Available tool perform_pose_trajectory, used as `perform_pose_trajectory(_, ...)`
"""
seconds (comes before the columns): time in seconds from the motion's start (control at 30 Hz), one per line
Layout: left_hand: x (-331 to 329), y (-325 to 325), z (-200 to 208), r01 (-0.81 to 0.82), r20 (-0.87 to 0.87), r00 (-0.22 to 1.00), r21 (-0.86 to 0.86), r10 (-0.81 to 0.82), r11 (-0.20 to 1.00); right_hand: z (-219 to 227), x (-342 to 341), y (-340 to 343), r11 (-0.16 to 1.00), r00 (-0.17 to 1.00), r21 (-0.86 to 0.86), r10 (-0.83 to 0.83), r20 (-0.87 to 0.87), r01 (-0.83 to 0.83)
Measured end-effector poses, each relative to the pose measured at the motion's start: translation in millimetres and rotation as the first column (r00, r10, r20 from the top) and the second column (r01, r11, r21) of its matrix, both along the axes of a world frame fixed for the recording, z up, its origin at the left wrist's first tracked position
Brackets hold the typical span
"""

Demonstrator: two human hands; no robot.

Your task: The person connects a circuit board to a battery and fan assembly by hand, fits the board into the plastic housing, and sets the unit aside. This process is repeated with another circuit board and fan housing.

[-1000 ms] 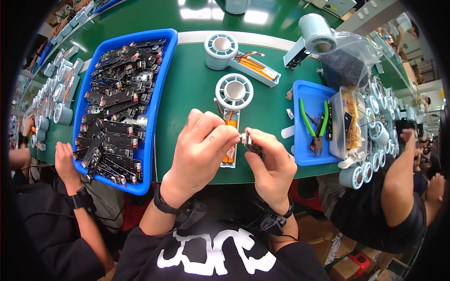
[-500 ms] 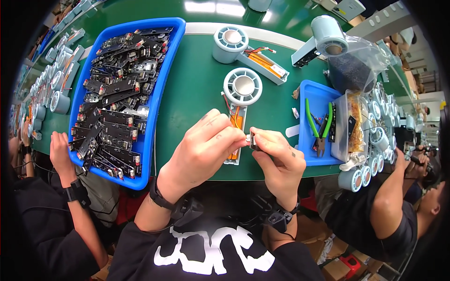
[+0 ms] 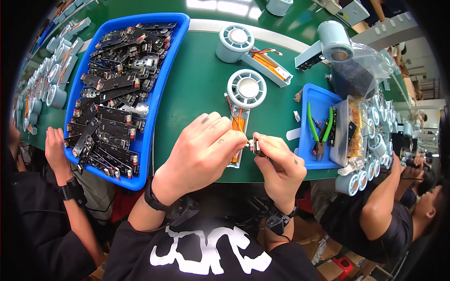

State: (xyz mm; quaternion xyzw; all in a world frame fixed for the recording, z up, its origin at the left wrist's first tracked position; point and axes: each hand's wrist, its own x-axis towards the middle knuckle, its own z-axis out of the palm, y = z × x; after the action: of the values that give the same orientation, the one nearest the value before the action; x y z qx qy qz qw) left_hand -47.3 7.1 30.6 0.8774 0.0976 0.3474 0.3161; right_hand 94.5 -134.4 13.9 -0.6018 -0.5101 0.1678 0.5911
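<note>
My left hand pinches a thin wire plug, mostly hidden by its fingertips. Close against it, a small black circuit board is gripped between the thumb and fingers of my right hand. Whether plug and board are joined cannot be made out. Beneath my hands lies a light-blue handheld fan, its round grille away from me. Its handle is uncovered and shows an orange battery and red and yellow wires.
A blue tray heaped with black circuit boards lies left. Another opened fan is behind. To the right, a smaller blue tray holds green-handled pliers beside a clear tub. Co-workers sit on both sides.
The whole view has shifted slightly. My hands stay together at the plug and the board, and the board is tilted a little differently in my right fingers.
</note>
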Motion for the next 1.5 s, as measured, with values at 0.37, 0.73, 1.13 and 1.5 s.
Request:
perform_pose_trajectory(0.37, -11.1, -3.9, -4.8, -0.005, -0.038, 0.999, 0.009, 0.006, 1.000, -15.4, -16.5, -0.6, 0.995, 0.991, 0.081, -0.061, 0.119, 0.052)
perform_pose_trajectory(0.73, -14.5, 0.4, -19.4, 0.034, -0.078, 0.996, -0.141, -0.045, 0.989, -24.8, -9.8, 6.2, 0.998, 0.979, 0.059, -0.025, 0.201, 0.014)
perform_pose_trajectory(1.13, -15.5, -1.5, -28.7, 0.006, 0.007, 1.000, -0.378, -0.004, 0.926, -28.3, -20.4, 7.3, 0.999, 0.995, 0.040, -0.027, 0.100, 0.023)
perform_pose_trajectory(1.5, -22.9, -2.4, -31.6, 0.032, 0.041, 0.999, -0.364, -0.018, 0.931, -26.7, -27.5, 1.6, 0.999, 0.994, 0.035, -0.032, 0.107, 0.028)
